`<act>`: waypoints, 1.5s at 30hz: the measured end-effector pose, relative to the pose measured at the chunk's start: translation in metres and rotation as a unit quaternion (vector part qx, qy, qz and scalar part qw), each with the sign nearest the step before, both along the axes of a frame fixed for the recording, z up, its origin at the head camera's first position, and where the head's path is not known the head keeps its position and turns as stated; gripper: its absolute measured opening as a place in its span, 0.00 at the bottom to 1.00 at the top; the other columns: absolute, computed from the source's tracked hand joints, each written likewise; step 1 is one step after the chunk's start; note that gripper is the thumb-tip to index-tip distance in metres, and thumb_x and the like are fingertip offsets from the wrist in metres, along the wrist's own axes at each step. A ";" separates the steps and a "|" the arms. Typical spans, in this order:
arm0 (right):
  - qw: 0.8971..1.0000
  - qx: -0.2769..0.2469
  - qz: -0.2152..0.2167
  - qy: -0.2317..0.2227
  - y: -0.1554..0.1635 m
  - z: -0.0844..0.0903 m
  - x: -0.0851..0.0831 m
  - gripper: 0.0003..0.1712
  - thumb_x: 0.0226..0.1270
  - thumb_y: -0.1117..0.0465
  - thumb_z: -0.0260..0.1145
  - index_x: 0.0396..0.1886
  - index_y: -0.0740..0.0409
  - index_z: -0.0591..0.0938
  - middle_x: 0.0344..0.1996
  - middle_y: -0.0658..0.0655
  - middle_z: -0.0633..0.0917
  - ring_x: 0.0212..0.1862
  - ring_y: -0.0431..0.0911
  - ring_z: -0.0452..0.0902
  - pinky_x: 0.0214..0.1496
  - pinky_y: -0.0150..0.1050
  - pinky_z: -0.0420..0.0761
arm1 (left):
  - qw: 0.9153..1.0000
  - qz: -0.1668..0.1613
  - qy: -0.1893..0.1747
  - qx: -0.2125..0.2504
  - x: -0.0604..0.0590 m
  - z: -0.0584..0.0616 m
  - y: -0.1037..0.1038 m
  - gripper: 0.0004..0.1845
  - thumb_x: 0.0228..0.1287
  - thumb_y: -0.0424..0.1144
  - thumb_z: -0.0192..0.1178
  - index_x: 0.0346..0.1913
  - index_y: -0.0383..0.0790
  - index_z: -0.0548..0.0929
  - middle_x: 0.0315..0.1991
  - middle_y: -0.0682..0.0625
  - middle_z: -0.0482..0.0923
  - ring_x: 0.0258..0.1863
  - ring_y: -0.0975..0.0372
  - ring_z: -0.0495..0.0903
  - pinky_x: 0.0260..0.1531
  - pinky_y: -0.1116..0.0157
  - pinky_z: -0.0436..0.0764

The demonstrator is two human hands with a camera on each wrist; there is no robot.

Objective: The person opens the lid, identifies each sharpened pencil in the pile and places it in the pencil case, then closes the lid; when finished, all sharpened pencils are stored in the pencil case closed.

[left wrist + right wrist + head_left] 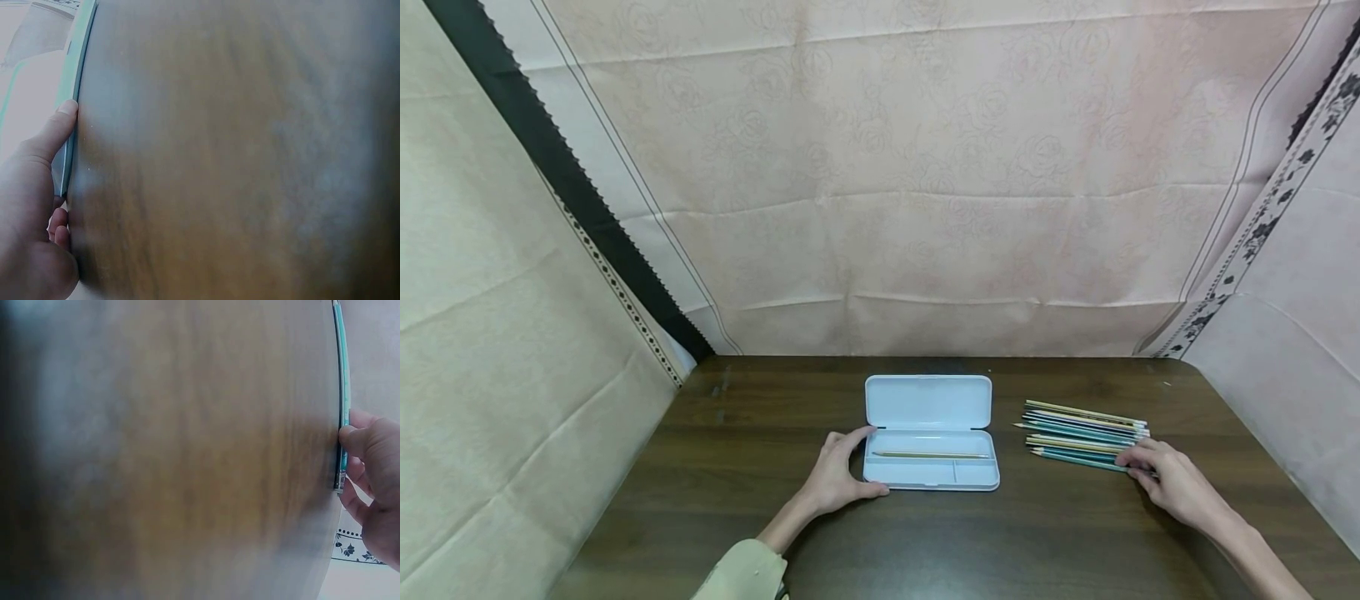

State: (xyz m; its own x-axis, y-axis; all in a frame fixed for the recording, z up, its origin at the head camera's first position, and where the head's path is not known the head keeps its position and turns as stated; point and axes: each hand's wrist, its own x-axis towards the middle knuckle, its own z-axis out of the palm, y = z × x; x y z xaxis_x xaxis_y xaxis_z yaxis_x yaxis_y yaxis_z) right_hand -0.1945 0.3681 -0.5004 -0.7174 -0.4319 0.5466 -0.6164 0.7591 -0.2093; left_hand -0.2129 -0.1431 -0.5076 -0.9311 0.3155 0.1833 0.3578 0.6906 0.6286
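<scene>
A light-blue pencil case (928, 402) lies open on the table, its lid folded back. One pale yellowish pencil (932, 455) lies lengthwise in its larger compartment. My left hand (838, 475) grips the left end of the case, thumb at the front edge and fingers toward the hinge; the left wrist view shows the thumb (65, 112) on the case's edge (74, 75). To the right, my right hand (1165, 483) pinches the end of a green pencil (1075, 460), the nearest of a row. In the right wrist view, thumb and fingers sit near that green pencil's (343, 369) end.
Several green, yellowish and dark-striped pencils (1082, 419) lie side by side right of the case, points leftward. The brown wooden table (955, 542) ends at a pale cloth backdrop (955, 250), with cloth walls at both sides.
</scene>
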 end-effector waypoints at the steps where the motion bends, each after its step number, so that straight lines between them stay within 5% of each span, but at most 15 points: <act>1: 1.000 0.000 -0.001 0.000 0.000 0.000 0.000 0.23 0.37 0.79 0.71 0.28 0.48 0.81 0.29 0.44 0.76 0.29 0.36 0.70 0.30 0.23 0.65 | 1.000 0.000 0.001 0.000 0.000 0.000 0.000 0.48 0.34 0.63 0.69 0.64 0.54 0.65 0.51 0.52 0.67 0.45 0.61 0.61 0.40 0.58 0.68; 45: 0.997 -0.024 0.074 0.003 -0.064 0.012 -0.020 0.20 0.41 0.79 0.69 0.31 0.51 0.81 0.27 0.44 0.75 0.28 0.35 0.68 0.29 0.26 0.67 | 1.000 -0.008 0.013 -0.007 -0.001 -0.003 -0.002 0.48 0.35 0.65 0.68 0.64 0.53 0.65 0.51 0.53 0.68 0.46 0.60 0.61 0.41 0.58 0.67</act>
